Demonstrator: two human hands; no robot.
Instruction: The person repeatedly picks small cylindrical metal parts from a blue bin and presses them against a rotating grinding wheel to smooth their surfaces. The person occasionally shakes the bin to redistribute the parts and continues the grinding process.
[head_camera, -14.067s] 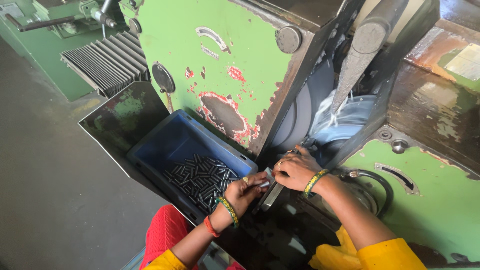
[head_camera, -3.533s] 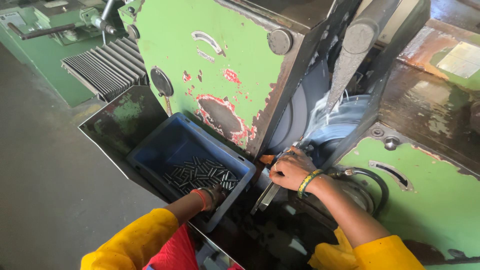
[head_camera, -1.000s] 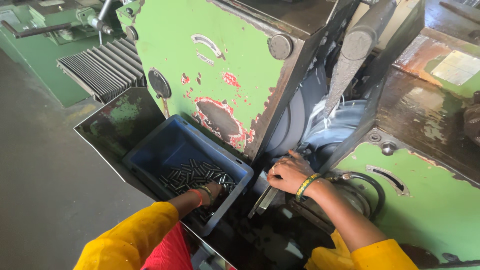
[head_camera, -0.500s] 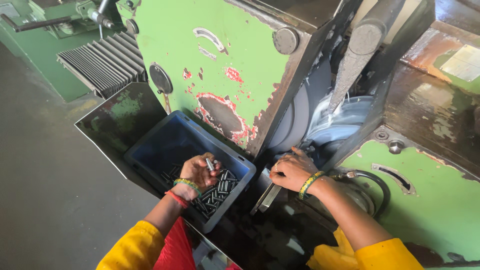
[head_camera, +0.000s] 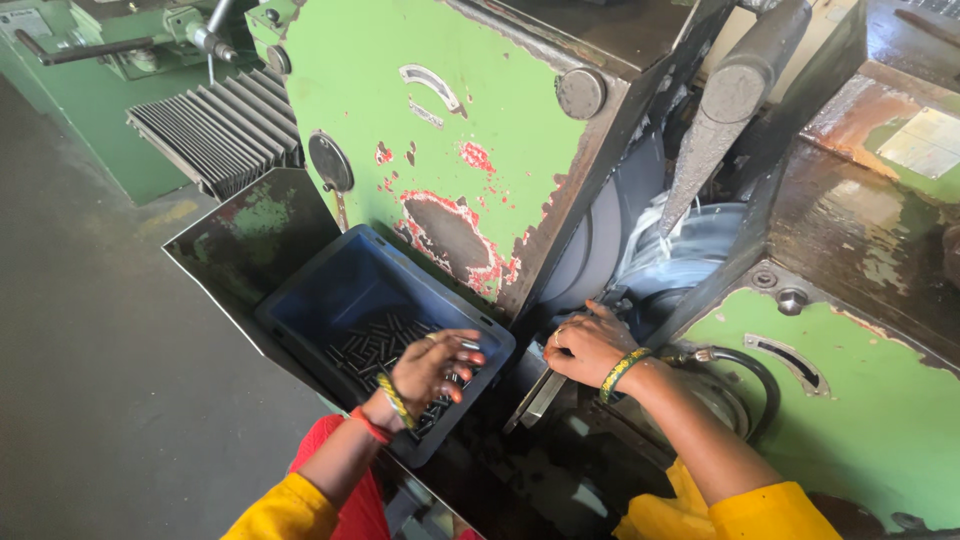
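While the left hand (head_camera: 432, 368) hovers over the near corner of the blue bin (head_camera: 330, 300), its fingers (head_camera: 462, 358) curl loosely around what looks like a few small metal pins (head_camera: 470, 346); the grip is partly hidden. More dark pins (head_camera: 375, 345) lie loose on the bin floor, just beyond and below those fingertips. Right hand (head_camera: 588, 345) rests at the machine's feed slot, fingers bent and pressed down beside a flat metal guide (head_camera: 540, 395); whether they pinch anything I cannot tell. Green machine housing (head_camera: 470, 120) stands above both hands.
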